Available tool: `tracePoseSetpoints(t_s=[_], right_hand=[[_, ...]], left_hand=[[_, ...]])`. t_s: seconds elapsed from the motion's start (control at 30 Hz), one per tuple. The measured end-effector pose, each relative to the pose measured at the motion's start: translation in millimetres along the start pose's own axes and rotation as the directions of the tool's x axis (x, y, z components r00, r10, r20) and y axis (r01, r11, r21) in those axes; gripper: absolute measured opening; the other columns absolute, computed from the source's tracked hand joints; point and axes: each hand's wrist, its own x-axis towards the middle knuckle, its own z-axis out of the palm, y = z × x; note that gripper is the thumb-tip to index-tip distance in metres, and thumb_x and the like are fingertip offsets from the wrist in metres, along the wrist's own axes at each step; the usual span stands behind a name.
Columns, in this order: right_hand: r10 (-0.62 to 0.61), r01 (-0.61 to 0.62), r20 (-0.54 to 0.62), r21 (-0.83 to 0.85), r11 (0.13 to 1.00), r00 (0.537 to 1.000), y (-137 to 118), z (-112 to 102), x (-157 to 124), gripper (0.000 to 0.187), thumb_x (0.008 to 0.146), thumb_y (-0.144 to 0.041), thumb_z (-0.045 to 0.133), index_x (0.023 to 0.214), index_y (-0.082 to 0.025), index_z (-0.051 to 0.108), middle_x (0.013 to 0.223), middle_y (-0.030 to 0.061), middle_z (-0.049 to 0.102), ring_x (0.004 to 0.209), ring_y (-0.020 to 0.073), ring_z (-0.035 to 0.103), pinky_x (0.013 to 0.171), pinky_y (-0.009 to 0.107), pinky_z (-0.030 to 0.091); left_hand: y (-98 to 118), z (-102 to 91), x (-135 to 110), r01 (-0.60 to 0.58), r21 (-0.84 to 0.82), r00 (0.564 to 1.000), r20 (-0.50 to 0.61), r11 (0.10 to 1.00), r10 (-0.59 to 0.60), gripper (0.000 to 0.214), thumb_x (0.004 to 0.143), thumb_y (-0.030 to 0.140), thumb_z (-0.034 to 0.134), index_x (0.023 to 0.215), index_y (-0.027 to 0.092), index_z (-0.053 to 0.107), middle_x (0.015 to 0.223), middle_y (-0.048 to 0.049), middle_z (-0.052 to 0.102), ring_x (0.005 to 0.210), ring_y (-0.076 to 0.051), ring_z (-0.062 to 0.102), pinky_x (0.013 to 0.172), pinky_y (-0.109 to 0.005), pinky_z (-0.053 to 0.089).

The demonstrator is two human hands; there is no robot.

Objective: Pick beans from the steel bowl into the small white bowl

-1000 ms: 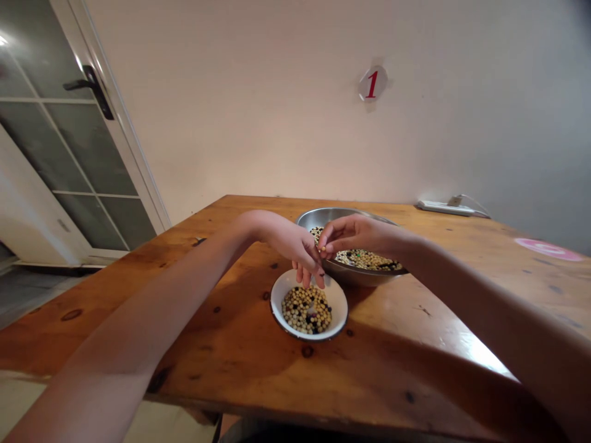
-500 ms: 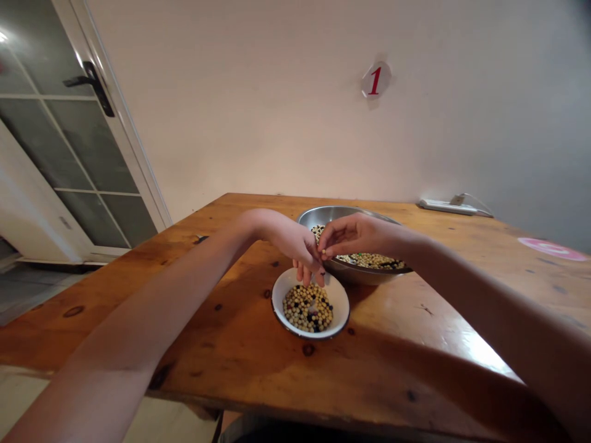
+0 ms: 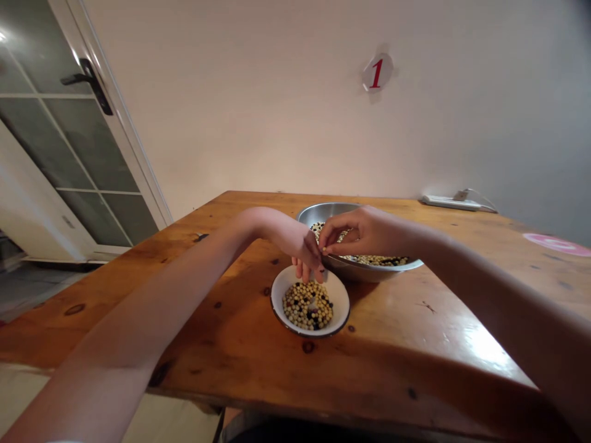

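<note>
Leftmost, glazed door [image 3: 69, 123]: standing beside the table, its black handle showing.
Wooden table [image 3: 221, 344]: spreading beneath both bowls and carrying dark knots in its grain.
Left hand [image 3: 298, 241]: hanging over the far rim of the white bowl, wrist bent, fingers pointing down; thumb and forefinger are meeting the right fingertips. Whether its palm is holding anything, I cannot tell.
White bowl [image 3: 341, 301]: sitting nearest the person, holding mixed beans [image 3: 305, 304], mostly yellowish with some black ones among them.
Pale bean [image 3: 324, 250]: showing as a small yellowish spot where the two hands are meeting, apparently being gripped by the right fingertips.
Right hand [image 3: 360, 231]: reaching across the steel bowl, thumb and forefinger pinching together on that bean, as far as its size is letting one tell.
Steel bowl [image 3: 364, 272]: standing behind and to the right of the white one, holding a larger lot of pale and dark beans, partly hidden by the hand.
Power strip [image 3: 452, 202]: lying at the back edge, against the wall.
Step in hand: apparently handling single beans between the fingertips, above the gap where the bowls are neighbouring.
Next move: probably calling for a light, exact pinch, with the left fingers staying clear of the bowl's rim.
</note>
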Motion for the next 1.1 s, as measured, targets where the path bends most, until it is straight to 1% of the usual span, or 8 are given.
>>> tracePoseSetpoints(t_s=[0.2, 0.37, 0.43, 0.53, 0.7, 0.83, 0.93, 1.1], right_hand=[[-0.024, 0.018, -0.037, -0.150, 0.988, 0.999, -6.4, 0.9, -2.3, 0.014, 0.079, -0.025, 0.055, 0.086, -0.025, 0.068, 0.082, -0.0042, 0.071, 0.068, 0.0104, 0.062, 0.064, 0.022, 0.041], [-0.044, 0.034, -0.051, -0.183, 0.982, 0.998, -7.2, 1.6, -2.6, 0.013, 0.080, -0.025, 0.055, 0.085, -0.025, 0.068, 0.080, -0.0050, 0.070, 0.064, 0.0088, 0.060, 0.062, 0.021, 0.041], [-0.056, 0.045, -0.057, -0.186, 0.982, 0.997, -7.7, 1.4, -2.5, 0.013, 0.080, -0.025, 0.056, 0.084, -0.025, 0.068, 0.080, -0.0048, 0.070, 0.065, 0.0088, 0.060, 0.064, 0.021, 0.041], [-0.061, 0.050, -0.053, -0.189, 0.981, 0.997, -8.3, 1.2, -2.5, 0.013, 0.080, -0.025, 0.055, 0.084, -0.024, 0.068, 0.080, -0.0046, 0.070, 0.065, 0.0092, 0.061, 0.064, 0.021, 0.041], [-0.084, 0.068, -0.065, -0.216, 0.974, 0.994, -9.8, 2.1, -3.1, 0.014, 0.080, -0.024, 0.055, 0.084, -0.024, 0.068, 0.076, -0.0045, 0.070, 0.063, 0.0088, 0.060, 0.061, 0.021, 0.040], [-0.087, 0.062, -0.076, -0.282, 0.957, 0.993, -14.5, 3.5, -3.4, 0.016, 0.080, -0.021, 0.052, 0.081, -0.023, 0.068, 0.073, -0.0038, 0.069, 0.061, 0.0088, 0.057, 0.058, 0.021, 0.038], [-0.095, 0.065, -0.077, -0.323, 0.944, 0.993, -18.4, 4.5, -3.7, 0.017, 0.080, -0.019, 0.052, 0.082, -0.022, 0.068, 0.073, -0.0030, 0.068, 0.062, 0.0091, 0.057, 0.059, 0.021, 0.038], [-0.124, 0.087, -0.083, -0.349, 0.933, 0.989, -19.0, 5.3, -4.9, 0.017, 0.081, -0.017, 0.052, 0.084, -0.023, 0.068, 0.076, -0.0032, 0.068, 0.063, 0.0085, 0.057, 0.059, 0.020, 0.038]], left_hand=[[-0.8, 0.6, 1.8, -0.008, -0.027, 1.000, 0.005, 1.000, 0.008, 0.034, 0.088, 0.035, 0.049, 0.112, 0.017, 0.066, 0.096, -0.0070, 0.073, 0.094, -0.020, 0.066, 0.084, -0.029, 0.048], [1.9, 2.2, -0.9, -0.011, -0.138, 0.999, -0.036, 0.990, 0.006, 0.030, 0.081, 0.035, 0.061, 0.103, 0.017, 0.070, 0.088, -0.0065, 0.073, 0.088, -0.022, 0.066, 0.086, -0.033, 0.048], [1.6, 2.1, -0.9, -0.015, -0.151, 0.999, -0.035, 0.988, 0.010, 0.029, 0.081, 0.035, 0.063, 0.102, 0.018, 0.071, 0.088, -0.0063, 0.073, 0.088, -0.023, 0.066, 0.087, -0.033, 0.048], [-0.5, 1.3, 0.8, -0.017, -0.129, 1.000, -0.015, 0.992, 0.015, 0.028, 0.084, 0.034, 0.058, 0.103, 0.019, 0.071, 0.091, -0.0065, 0.073, 0.090, -0.023, 0.066, 0.086, -0.033, 0.048], [-0.8, 0.3, 2.0, -0.023, -0.061, 1.000, 0.007, 0.998, 0.023, 0.031, 0.087, 0.035, 0.052, 0.108, 0.020, 0.068, 0.095, -0.0055, 0.073, 0.092, -0.020, 0.067, 0.084, -0.028, 0.050], [2.3, 1.1, 1.6, -0.014, 0.001, 1.000, 0.012, 1.000, 0.014, 0.036, 0.090, 0.032, 0.045, 0.114, 0.015, 0.064, 0.099, -0.0080, 0.072, 0.094, -0.019, 0.067, 0.083, -0.027, 0.051], [1.5, 1.5, 3.2, -0.019, -0.009, 1.000, 0.022, 1.000, 0.019, 0.038, 0.090, 0.032, 0.045, 0.116, 0.010, 0.063, 0.101, -0.0102, 0.071, 0.095, -0.019, 0.067, 0.086, -0.029, 0.051], [-2.1, 1.0, 6.1, -0.043, -0.023, 0.998, 0.042, 0.999, 0.044, 0.040, 0.091, 0.031, 0.044, 0.117, 0.007, 0.061, 0.105, -0.0125, 0.070, 0.097, -0.021, 0.066, 0.089, -0.031, 0.051]])
